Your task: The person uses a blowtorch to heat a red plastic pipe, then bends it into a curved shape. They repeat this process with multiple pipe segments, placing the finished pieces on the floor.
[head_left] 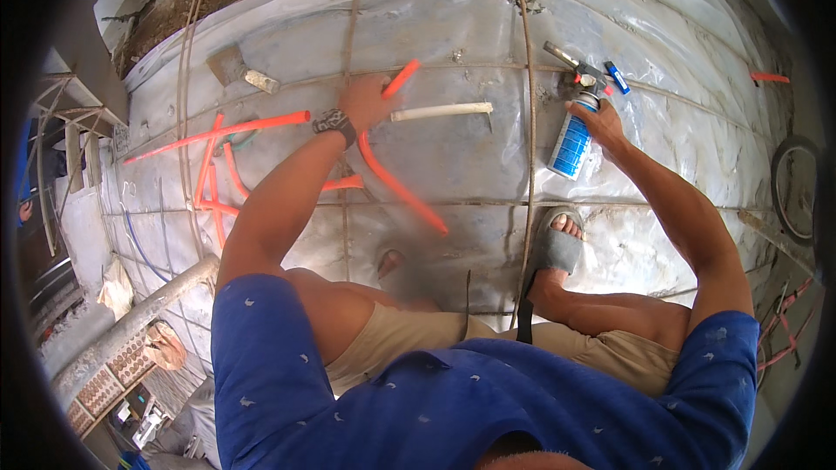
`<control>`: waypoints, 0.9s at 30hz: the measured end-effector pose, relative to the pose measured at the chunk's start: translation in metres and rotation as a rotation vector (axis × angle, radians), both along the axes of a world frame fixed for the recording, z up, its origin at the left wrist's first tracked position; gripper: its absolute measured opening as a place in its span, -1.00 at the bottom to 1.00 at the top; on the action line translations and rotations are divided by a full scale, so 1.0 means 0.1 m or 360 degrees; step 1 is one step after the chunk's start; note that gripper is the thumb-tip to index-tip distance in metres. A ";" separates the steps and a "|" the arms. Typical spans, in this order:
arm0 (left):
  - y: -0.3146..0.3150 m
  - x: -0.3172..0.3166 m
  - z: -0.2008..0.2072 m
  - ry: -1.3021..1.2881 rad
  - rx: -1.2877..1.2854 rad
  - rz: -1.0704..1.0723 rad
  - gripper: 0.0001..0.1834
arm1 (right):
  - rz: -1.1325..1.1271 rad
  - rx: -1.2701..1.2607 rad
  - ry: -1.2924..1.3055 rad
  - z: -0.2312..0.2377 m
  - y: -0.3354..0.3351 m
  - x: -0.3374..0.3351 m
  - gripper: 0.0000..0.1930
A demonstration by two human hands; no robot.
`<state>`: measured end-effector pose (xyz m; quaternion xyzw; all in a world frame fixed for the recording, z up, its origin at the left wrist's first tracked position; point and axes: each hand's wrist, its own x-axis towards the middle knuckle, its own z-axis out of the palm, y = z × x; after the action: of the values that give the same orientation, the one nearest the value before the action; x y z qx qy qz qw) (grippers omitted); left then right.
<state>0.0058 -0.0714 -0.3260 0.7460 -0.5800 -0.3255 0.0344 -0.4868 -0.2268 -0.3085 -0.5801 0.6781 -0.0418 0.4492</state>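
My left hand (366,103) grips an orange flexible pipe (396,183) that bends from the hand down toward my feet; its short upper end sticks out past my fingers. A white pipe piece (441,110) lies just right of that hand. My right hand (601,122) holds a blue gas canister (572,144) with a torch head (576,70) on top, resting on the plastic sheet (453,17). A watch sits on my left wrist.
Steel rebar (529,122) forms a grid over the plastic sheet. More orange pipes (218,165) lie at the left. A trowel (235,68) and a blue lighter (617,77) lie nearby. My sandalled foot (559,244) stands on the sheet. A wheel (794,187) is at the right edge.
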 end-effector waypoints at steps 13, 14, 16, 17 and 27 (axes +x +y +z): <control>-0.23 -0.41 0.67 0.0791 -0.0289 0.0348 -0.64 | 0.1150 -0.0938 0.0540 0.84 -0.06 0.43 -0.28; -0.23 -0.52 0.81 0.0964 -0.0113 0.0455 -0.67 | 0.1059 -0.1147 0.0256 0.91 0.03 0.59 -0.29; -0.23 -0.77 1.07 0.1207 0.0082 0.0556 -0.72 | 0.0994 -0.1438 -0.0059 0.97 0.19 1.05 -0.35; -0.23 -0.92 1.16 0.1280 0.0103 0.0546 -0.75 | 0.1072 -0.1652 -0.0284 1.01 0.25 1.25 -0.36; -0.20 -1.41 1.48 0.0767 -0.0489 0.0016 -0.75 | 0.1628 -0.1204 0.0008 1.27 0.04 1.85 -0.45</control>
<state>-0.1348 -0.0916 -0.1779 0.6360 -0.5940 -0.4014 0.2854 -0.3015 -0.2229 -0.1817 -0.9494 0.2546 -0.0573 0.1749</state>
